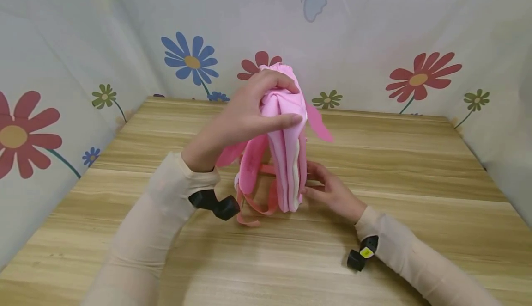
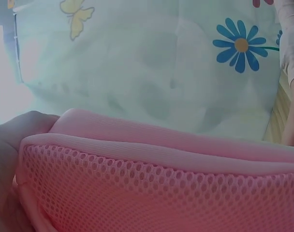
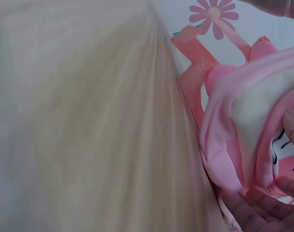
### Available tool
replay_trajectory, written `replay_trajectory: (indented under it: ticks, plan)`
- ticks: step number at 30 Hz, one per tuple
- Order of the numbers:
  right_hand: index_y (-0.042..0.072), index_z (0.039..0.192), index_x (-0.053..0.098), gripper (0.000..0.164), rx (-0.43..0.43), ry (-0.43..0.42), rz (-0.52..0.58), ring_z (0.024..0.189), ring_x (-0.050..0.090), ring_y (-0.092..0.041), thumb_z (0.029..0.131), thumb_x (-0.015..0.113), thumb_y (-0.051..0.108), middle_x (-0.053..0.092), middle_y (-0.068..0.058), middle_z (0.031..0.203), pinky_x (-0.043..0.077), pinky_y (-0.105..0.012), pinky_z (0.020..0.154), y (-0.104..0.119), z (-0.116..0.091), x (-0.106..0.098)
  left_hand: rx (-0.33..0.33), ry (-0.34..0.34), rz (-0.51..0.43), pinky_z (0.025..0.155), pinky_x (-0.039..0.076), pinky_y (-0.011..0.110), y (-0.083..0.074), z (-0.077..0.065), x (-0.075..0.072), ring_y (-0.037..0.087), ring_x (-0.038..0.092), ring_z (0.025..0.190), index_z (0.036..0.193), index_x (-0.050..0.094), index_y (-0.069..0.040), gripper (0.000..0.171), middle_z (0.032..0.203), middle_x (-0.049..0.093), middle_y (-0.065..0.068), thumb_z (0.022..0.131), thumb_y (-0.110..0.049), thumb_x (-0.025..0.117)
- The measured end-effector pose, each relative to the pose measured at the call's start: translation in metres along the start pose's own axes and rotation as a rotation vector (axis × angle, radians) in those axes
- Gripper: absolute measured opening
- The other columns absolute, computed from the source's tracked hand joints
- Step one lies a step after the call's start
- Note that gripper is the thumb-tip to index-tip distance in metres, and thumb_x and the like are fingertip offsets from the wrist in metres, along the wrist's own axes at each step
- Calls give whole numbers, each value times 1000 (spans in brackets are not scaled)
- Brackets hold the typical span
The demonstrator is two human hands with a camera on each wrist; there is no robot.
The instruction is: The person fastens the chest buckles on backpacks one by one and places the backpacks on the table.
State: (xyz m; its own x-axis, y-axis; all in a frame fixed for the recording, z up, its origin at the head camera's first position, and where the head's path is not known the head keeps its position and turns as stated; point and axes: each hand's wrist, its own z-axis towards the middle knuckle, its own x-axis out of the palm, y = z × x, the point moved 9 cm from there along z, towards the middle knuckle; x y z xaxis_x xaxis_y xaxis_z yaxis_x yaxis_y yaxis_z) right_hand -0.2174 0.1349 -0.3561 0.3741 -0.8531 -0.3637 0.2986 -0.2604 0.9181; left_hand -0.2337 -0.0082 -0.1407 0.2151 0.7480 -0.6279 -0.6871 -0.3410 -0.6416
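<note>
A small pink backpack (image 1: 287,158) stands upright on the table, seen from its narrow side. Pink flaps like ears hang from its upper part, and a whitish band runs along the side. My left hand (image 1: 266,102) grips the top, fingers over the far side and thumb on the near side. In the left wrist view, pink mesh (image 2: 137,188) fills the lower part. My right hand (image 1: 332,192) touches the lower front with fingers spread. In the right wrist view, its fingers (image 3: 251,210) lie at the bag's bottom edge and on its front, which bears dark lines.
Coral straps (image 1: 270,199) trail from the bag's left side onto the wooden table (image 1: 374,269). A white curtain (image 1: 357,42) printed with flowers and butterflies hangs behind and on both sides. Each wrist carries a black camera.
</note>
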Motion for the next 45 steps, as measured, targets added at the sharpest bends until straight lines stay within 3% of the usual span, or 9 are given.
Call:
replay_trajectory:
  ticks: [10,13,16,20,24,29,34,38,45]
  plan:
    - [4,143,36,58,52,97,-82,121,55,-37,92,63,12,47,-19,141,46,-44,101,1,-8,-29,-34,24,-14,95,42,31,-9,10,16,11,42,116,117,59,-16,46,121,54,-3,78,-33,76]
    - [-3,139,39,49,66,33,-110,115,58,-32,95,58,9,46,-25,140,52,-36,94,8,-11,-54,-38,26,-11,94,44,29,-11,13,19,9,42,117,117,59,-18,45,123,52,-4,79,-34,76]
    - [-8,134,42,42,83,-79,-155,104,63,-14,99,52,12,50,-27,132,56,-25,83,22,-16,-87,-17,27,2,94,44,27,-15,16,23,9,42,118,116,59,-17,45,123,52,-3,79,-35,75]
    - [-7,132,44,40,49,-226,-209,95,60,2,101,48,18,56,-6,121,54,-15,79,56,-19,-125,29,20,10,93,43,27,-20,20,25,12,43,117,117,58,-13,45,122,53,1,79,-31,75]
    - [-5,127,51,35,-61,-329,-277,91,63,1,99,51,17,60,13,110,52,-11,79,101,-16,-144,31,13,-7,96,43,29,-20,22,27,13,42,119,124,53,-12,54,128,50,3,79,-30,76]
    - [0,124,58,31,-186,-380,-340,92,63,-3,96,56,13,64,15,109,49,-9,82,153,-9,-146,15,10,-30,100,44,33,-21,24,29,12,41,125,146,33,-24,80,144,36,3,79,-34,76]
    - [7,126,60,34,-224,-343,-374,102,61,-3,94,60,17,64,8,117,47,-10,87,190,3,-130,12,-21,-54,99,44,39,-20,26,29,12,39,128,152,19,-35,92,152,25,1,79,-38,76]
    - [10,128,59,35,-221,-285,-421,108,58,-5,95,61,21,62,-2,124,45,-13,92,207,16,-116,2,-42,-71,102,42,43,-18,29,27,13,37,131,153,13,-38,94,155,19,-2,81,-38,74]
    - [10,124,62,30,-229,-154,-552,119,55,-13,96,59,21,63,-2,124,46,-34,101,213,31,-102,-19,-23,-91,106,39,48,-13,34,30,13,29,137,152,14,-39,88,158,14,-6,84,-38,69]
